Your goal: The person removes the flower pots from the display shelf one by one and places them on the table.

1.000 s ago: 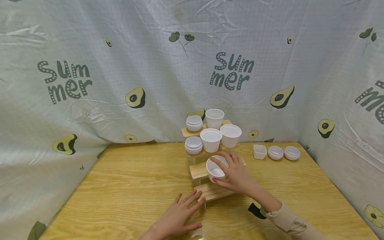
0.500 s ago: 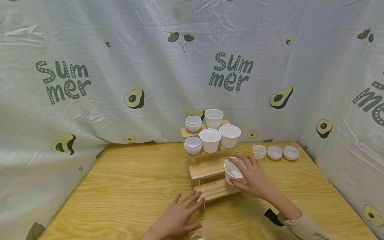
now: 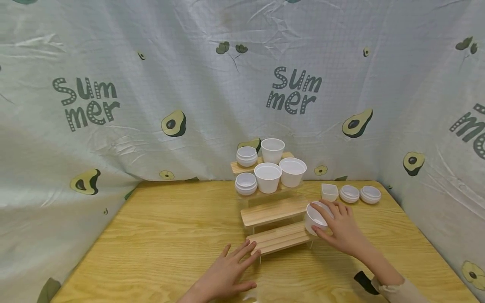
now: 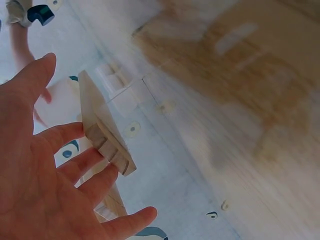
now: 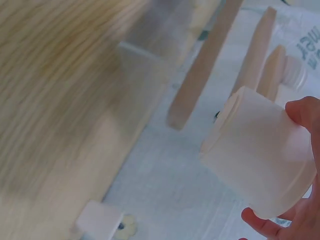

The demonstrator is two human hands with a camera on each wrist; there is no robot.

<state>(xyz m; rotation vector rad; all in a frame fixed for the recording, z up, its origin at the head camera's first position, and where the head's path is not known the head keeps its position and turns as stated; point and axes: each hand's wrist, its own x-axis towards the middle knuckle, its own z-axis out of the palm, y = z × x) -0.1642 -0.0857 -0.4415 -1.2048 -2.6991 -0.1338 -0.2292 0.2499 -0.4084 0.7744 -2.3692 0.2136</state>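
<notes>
My right hand [image 3: 342, 229] grips a white round cup [image 3: 315, 219] by its rim, thumb on the near side and fingers over the far side. In the right wrist view the cup [image 5: 260, 152] is off the shelf, its base showing. It overlaps the right end of the tiered wooden stand [image 3: 280, 238] in the head view. My left hand [image 3: 227, 273] has its fingers spread, fingertips touching the left end of the lowest step; the left wrist view shows them against the step's grooved end [image 4: 107, 150].
On the stand's upper tiers sit several white cups [image 3: 268, 179] and small ridged jars [image 3: 246, 184]. At the table's back right stand a square white cup [image 3: 329, 192] and two ridged jars [image 3: 349, 193]. A printed curtain [image 3: 212, 97] hangs behind the wooden table [image 3: 170, 219].
My right hand has carried the white cup rightward from over the stand's second-lowest step to the stand's right end. My left hand has stayed at the lowest step.
</notes>
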